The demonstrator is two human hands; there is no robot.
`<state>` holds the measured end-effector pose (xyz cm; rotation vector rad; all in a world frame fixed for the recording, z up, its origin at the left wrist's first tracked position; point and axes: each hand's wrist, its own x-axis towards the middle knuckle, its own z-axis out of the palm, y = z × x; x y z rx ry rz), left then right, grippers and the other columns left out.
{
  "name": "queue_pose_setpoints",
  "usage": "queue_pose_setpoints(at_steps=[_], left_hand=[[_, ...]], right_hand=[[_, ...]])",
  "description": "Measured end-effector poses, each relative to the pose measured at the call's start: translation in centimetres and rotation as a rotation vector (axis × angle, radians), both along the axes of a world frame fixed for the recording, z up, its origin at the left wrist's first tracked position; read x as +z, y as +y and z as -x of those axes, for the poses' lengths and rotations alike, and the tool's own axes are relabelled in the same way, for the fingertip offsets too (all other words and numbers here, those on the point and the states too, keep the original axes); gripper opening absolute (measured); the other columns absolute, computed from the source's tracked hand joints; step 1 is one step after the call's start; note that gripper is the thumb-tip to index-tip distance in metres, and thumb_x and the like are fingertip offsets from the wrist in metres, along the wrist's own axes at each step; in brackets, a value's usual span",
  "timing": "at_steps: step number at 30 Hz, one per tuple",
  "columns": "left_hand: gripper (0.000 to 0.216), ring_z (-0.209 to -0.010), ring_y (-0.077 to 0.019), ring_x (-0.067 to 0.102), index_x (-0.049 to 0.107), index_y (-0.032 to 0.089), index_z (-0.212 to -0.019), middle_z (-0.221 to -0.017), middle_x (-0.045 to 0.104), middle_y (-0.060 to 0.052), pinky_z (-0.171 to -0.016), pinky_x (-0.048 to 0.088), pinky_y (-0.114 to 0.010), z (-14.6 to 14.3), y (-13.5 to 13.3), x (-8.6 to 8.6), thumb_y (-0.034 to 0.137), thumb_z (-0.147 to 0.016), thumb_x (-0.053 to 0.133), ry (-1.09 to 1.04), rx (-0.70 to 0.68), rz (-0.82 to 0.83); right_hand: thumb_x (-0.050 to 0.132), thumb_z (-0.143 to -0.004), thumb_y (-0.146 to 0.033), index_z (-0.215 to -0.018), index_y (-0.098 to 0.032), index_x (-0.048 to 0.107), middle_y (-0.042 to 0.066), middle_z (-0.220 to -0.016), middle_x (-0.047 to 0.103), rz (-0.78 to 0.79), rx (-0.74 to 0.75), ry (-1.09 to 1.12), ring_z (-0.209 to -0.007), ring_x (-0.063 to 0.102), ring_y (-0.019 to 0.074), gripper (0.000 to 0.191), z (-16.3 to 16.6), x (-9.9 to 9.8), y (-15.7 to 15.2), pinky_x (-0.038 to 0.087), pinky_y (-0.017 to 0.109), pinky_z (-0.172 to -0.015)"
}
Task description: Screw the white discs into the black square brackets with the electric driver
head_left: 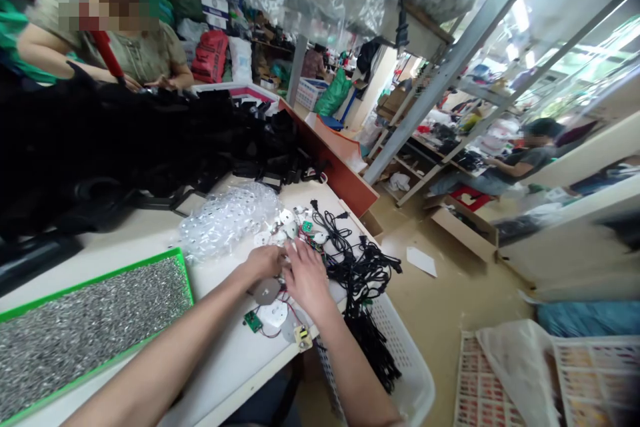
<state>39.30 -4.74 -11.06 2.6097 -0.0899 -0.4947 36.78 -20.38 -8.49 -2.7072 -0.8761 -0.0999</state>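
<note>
My left hand is closed, its fingers curled together over the small parts on the white table; anything pinched in them is hidden. Close against it, my right hand has its fingers stretched forward and slightly apart over the same parts. Beyond the fingertips are white round parts and a small green circuit board with wires. Nearer me lie a grey disc, a white disc, another green circuit board on wires, and a yellowish board at the table edge.
A green-rimmed tray of small metal pieces is at left. Clear plastic pieces and black parts are piled behind. Black power cords hang over a white basket. A person sits across the table.
</note>
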Motion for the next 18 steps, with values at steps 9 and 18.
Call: queue_pose_setpoints(at_steps=[9,18], left_hand=[[0.032,-0.089,-0.0235,0.066,0.065,0.023,-0.096,-0.09,0.072,-0.005,-0.073,0.048,-0.027,-0.9,-1.7,0.7,0.028,-0.065,0.069,-0.038,0.038,-0.025],[0.045,-0.065,-0.0152,0.059,0.048,0.02,-0.119,-0.083,0.063,0.0,-0.061,0.045,-0.025,6.6,-0.5,2.1,0.046,-0.082,0.049,-0.29,0.46,0.474]], right_hand=[[0.061,-0.081,-0.029,-0.12,-0.026,0.061,0.007,-0.112,0.069,0.195,0.047,0.227,-0.107,0.06,0.0243,0.039,-3.4,0.6,-1.5,0.039,0.033,-0.091],[0.059,-0.085,-0.03,-0.139,-0.018,0.042,0.007,-0.108,0.071,-0.002,-0.095,0.243,-0.099,0.064,0.0226,0.058,-2.0,-0.1,-2.2,0.042,0.031,-0.087]])
